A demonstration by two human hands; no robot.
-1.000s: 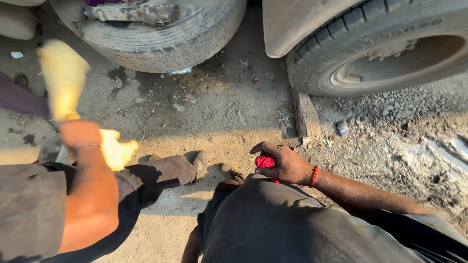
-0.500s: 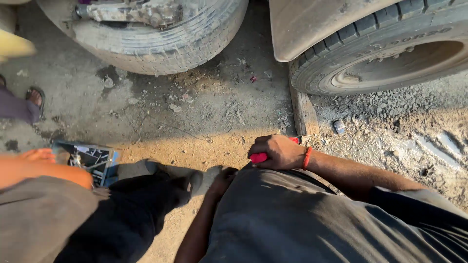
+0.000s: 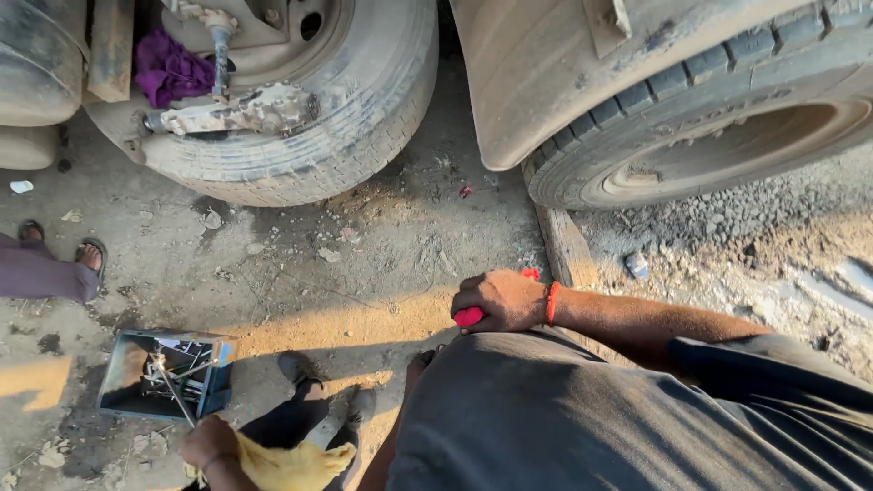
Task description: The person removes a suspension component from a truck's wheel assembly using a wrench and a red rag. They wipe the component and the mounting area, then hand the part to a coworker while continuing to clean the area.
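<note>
A red plastic-handled tool (image 3: 470, 315) sits gripped in the closed right hand (image 3: 502, 300), just above the dusty ground beside a wooden plank (image 3: 566, 247). The left hand (image 3: 207, 443) clutches a yellow cloth (image 3: 282, 465) beside an open blue metal toolbox (image 3: 164, 375).

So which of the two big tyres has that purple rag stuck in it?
The left tyre: the purple rag sits in its hub. The right tyre, half behind a mudguard, has none.
</note>
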